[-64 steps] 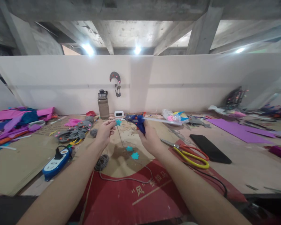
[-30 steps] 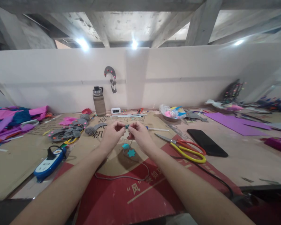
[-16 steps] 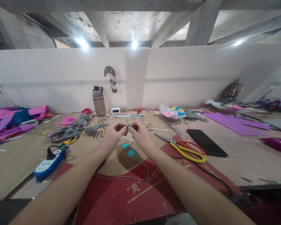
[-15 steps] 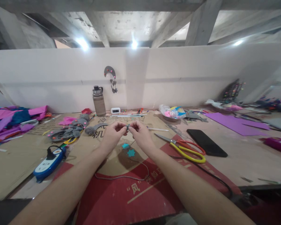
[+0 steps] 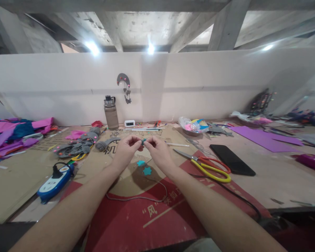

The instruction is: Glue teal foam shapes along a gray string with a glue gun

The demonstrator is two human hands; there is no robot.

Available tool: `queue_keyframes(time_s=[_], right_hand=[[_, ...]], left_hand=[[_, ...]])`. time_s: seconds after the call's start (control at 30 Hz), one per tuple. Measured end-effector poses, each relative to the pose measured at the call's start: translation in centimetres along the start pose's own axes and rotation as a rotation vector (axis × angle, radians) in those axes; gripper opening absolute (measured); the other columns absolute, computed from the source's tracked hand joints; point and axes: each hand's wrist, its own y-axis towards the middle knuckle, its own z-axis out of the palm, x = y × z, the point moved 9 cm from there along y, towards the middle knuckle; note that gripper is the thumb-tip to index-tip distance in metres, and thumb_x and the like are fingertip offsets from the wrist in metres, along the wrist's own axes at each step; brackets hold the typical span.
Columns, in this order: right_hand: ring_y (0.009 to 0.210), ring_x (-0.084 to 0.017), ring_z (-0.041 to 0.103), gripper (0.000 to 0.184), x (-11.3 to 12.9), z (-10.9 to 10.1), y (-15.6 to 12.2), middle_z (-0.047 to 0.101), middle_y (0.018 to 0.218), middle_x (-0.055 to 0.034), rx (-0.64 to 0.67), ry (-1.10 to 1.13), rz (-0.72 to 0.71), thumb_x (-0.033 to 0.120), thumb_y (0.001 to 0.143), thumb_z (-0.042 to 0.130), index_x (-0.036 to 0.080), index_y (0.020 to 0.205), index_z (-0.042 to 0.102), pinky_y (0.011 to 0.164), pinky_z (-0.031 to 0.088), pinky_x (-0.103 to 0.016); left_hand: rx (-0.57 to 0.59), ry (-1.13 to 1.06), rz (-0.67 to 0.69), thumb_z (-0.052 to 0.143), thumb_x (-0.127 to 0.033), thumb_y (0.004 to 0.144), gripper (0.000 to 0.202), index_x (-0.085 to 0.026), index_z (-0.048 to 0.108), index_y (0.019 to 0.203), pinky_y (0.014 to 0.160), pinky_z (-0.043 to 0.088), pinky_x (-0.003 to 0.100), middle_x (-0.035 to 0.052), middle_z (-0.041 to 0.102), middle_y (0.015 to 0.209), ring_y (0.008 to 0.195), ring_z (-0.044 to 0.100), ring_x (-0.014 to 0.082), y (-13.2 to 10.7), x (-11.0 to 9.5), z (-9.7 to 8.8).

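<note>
My left hand (image 5: 128, 148) and my right hand (image 5: 157, 150) meet over the cardboard, fingertips pinched together on a small teal piece (image 5: 144, 141). It looks like felt, though the fingers cover most of its outline. Just below hang or lie two teal flower-shaped cutouts, one (image 5: 141, 163) nearer the fingers and another (image 5: 147, 171) closer to me. A thin grey cord (image 5: 136, 199) curves across the red print near them, and a short stretch of it runs up toward my right hand.
Scissors (image 5: 210, 168) with red and yellow handles and a black phone (image 5: 232, 160) lie at right. To the left are a blue-white power strip (image 5: 55, 183) and grey felt pieces (image 5: 76, 145). Behind stand a bottle (image 5: 111, 113), a small white clock (image 5: 129, 124) and a bowl (image 5: 193, 132).
Both hands stay in place, still pinching. The teal piece between the fingertips shows slightly more than before. The flower cutouts and cord look the same.
</note>
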Motion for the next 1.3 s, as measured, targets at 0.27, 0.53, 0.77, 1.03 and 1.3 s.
queue_keyframes(time_s=[0.27, 0.53, 0.77, 1.03, 1.3], right_hand=[[0.062, -0.012, 0.047, 0.016, 0.0, -0.22, 0.08, 0.055, 0.064, 0.0015, -0.007, -0.027, -0.004, 0.029, 0.077, 0.052, 0.018, 0.066, 0.055, 0.06, 0.035, -0.025], [0.061, -0.011, 0.047, 0.016, 0.04, -0.13, 0.01, 0.056, 0.064, 0.0015, 0.0, -0.048, -0.006, 0.029, 0.078, 0.052, 0.018, 0.066, 0.056, 0.061, 0.035, -0.024], [0.063, -0.012, 0.049, 0.018, 0.37, -0.16, -0.07, 0.058, 0.066, 0.0005, 0.007, -0.114, -0.03, 0.029, 0.079, 0.051, 0.018, 0.067, 0.057, 0.063, 0.036, -0.025], [0.062, -0.012, 0.048, 0.019, 0.73, -0.24, -0.24, 0.057, 0.064, 0.0005, 0.005, -0.162, -0.039, 0.03, 0.079, 0.05, 0.018, 0.066, 0.056, 0.061, 0.035, -0.026], [0.06, -0.012, 0.047, 0.021, 0.58, -0.27, -0.2, 0.057, 0.062, 0.0007, 0.008, -0.163, -0.025, 0.032, 0.079, 0.05, 0.018, 0.064, 0.056, 0.059, 0.034, -0.026]], left_hand=[[0.023, -0.013, 0.003, 0.061, -0.03, 0.075, 0.019, -0.014, 0.06, 0.085, 0.064, 0.05, 0.029, 0.0023, 0.064, 0.071, 0.064, 0.061, 0.0142, 0.0, 0.06, 0.33], [0.005, 0.013, 0.002, 0.06, -0.031, 0.076, 0.019, -0.014, 0.062, 0.082, 0.065, 0.05, 0.029, 0.003, 0.065, 0.07, 0.063, 0.062, 0.0144, -0.11, -0.13, 0.12], [-0.004, -0.011, -0.003, 0.061, -0.031, 0.074, 0.018, -0.014, 0.061, 0.079, 0.065, 0.051, 0.029, 0.0021, 0.064, 0.068, 0.063, 0.062, 0.0144, -0.09, 0.01, 0.09], [-0.009, -0.024, -0.022, 0.061, -0.03, 0.073, 0.016, -0.014, 0.061, 0.078, 0.065, 0.05, 0.028, 0.0013, 0.064, 0.067, 0.062, 0.061, 0.0137, -0.12, 0.16, 0.18], [-0.001, -0.052, -0.044, 0.062, -0.03, 0.072, 0.017, -0.014, 0.062, 0.078, 0.065, 0.049, 0.029, 0.0015, 0.063, 0.066, 0.061, 0.06, 0.0134, -0.06, 0.45, 0.34]])
